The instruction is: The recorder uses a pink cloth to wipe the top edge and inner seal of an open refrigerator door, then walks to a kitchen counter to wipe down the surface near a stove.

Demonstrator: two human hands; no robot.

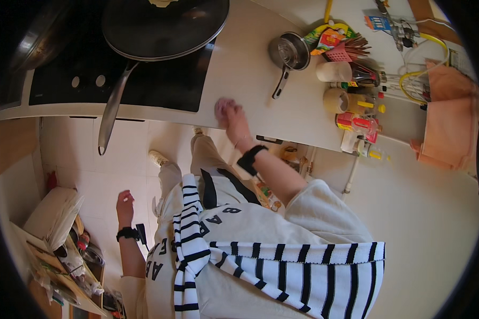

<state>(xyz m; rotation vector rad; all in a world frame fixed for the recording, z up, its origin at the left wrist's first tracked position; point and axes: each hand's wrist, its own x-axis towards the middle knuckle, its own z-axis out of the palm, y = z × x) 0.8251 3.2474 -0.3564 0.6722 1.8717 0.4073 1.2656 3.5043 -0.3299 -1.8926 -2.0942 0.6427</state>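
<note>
My right hand presses a crumpled pinkish-purple cloth onto the white countertop, close to its front edge. The hand and cloth are slightly blurred. My left hand hangs low beside my body over the tiled floor, fingers loosely curled with nothing seen in them. Left of the cloth is a black glass cooktop with two round knobs. On it stands a large dark frying pan, its metal handle jutting past the counter's front edge. A bit of pale food shows in the pan at the top rim of the picture.
A small saucepan with a dark-tipped handle sits on the counter. Jars, bottles and a pink chopstick basket line the wall. A peach cloth hangs at right. Crowded shelving stands at lower left; a drawer shows under the counter.
</note>
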